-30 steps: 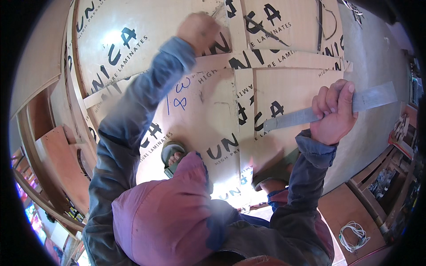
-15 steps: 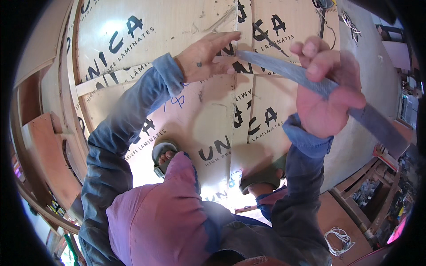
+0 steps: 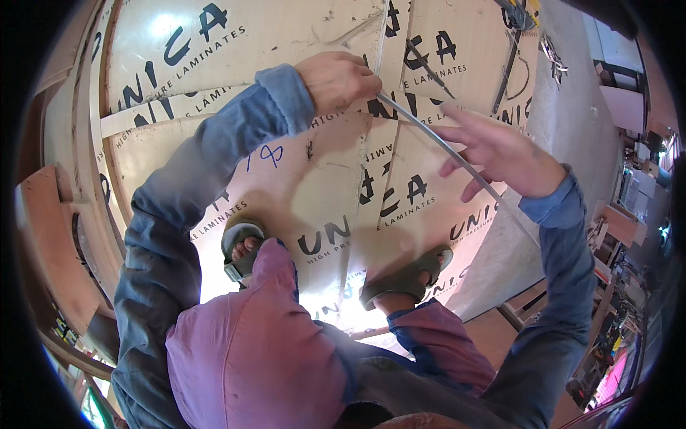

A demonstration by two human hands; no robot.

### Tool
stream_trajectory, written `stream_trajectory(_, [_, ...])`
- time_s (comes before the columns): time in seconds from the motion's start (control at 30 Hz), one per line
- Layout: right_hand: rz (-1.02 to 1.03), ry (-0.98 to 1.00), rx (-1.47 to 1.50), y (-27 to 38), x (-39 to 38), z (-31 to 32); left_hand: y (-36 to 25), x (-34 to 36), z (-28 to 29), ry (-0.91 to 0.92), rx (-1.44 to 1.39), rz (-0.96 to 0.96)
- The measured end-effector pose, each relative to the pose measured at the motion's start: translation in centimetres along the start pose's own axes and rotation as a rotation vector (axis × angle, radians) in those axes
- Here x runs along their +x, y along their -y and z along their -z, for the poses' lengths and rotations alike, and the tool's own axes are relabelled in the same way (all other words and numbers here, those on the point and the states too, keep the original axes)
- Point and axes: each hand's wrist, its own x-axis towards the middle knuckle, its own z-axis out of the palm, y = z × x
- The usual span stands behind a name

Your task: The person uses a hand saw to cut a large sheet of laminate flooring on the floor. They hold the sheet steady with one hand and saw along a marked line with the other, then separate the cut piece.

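A long, flat grey strip (image 3: 429, 132), seen nearly edge-on, slants down to the right above the printed pale sheets (image 3: 314, 168). My left hand (image 3: 337, 82) is closed on its upper left end, thumb and fingers pinched together. Beside the strip's middle, my right hand (image 3: 518, 154) has its fingers stretched out and spread, slightly blurred by motion. The strip passes across those fingers; whether they touch it I cannot tell. The strip's lower right end fades out near my right sleeve (image 3: 561, 229).
My sandalled feet (image 3: 241, 247) stand on the sheets. A thin dark rod (image 3: 431, 69) and a longer dark bar (image 3: 506, 75) lie at the far right, near a grey and yellow tool (image 3: 520, 13). Wooden boards (image 3: 61, 243) line the left; mixed clutter (image 3: 629, 307) fills the right.
My left hand has closed on the strip's end. My right hand has let go of the strip and opened, moving down. The strip has turned from flat to edge-on.
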Motion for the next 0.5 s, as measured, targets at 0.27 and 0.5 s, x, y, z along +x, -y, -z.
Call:
stream_trajectory(0.27, [0.206, -0.209, -1.262, 1.5, 2.7, 0.1, -0.2, -2.6, -1.0, -0.088, 0.093, 0.280])
stream_trajectory(0.5, [0.093, -0.150, -1.378, 2.6, 3.1, -1.2, -4.0, -2.4, -2.4, -0.019, 0.233, 0.478])
